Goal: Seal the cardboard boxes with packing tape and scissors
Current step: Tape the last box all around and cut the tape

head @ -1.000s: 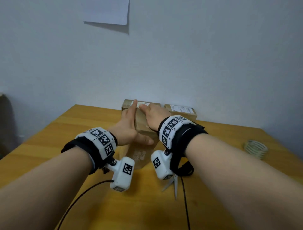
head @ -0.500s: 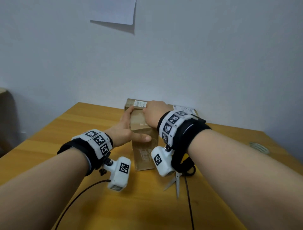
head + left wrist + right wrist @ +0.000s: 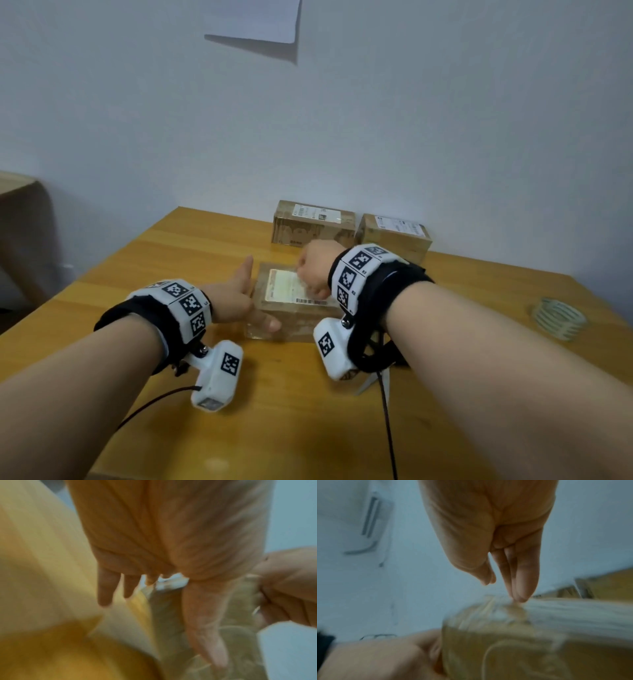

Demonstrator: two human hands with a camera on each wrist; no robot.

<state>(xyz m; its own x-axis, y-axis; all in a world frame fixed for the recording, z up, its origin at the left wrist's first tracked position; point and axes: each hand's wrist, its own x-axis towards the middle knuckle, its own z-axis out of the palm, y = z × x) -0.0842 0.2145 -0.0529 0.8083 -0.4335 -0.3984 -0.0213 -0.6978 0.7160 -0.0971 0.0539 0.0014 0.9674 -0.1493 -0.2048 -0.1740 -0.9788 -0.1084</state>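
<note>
A cardboard box [image 3: 294,308], lying flat with its white shipping label facing up, is being handled at the centre of the frame on a wooden worktop [image 3: 130,274]. The left hand [image 3: 236,301] is being held against the box's left side, fingers straight and thumb stretched along the near face. The right hand [image 3: 315,270] is being pressed down on the box's top from the right; its fingers are seen extended in the right wrist view, their tips touching the top edge. Both wrist views are blurred.

Two more cardboard boxes [image 3: 313,224] are being kept side by side against the wall, just above the hands in the frame. A roll of clear packing tape [image 3: 558,318] is lying at the right edge of the frame, well apart from the boxes. The scissors [image 3: 375,383] are partly hidden under the right wrist, lower centre. A sheet of paper [image 3: 260,20] is hanging on the wall, top centre.
</note>
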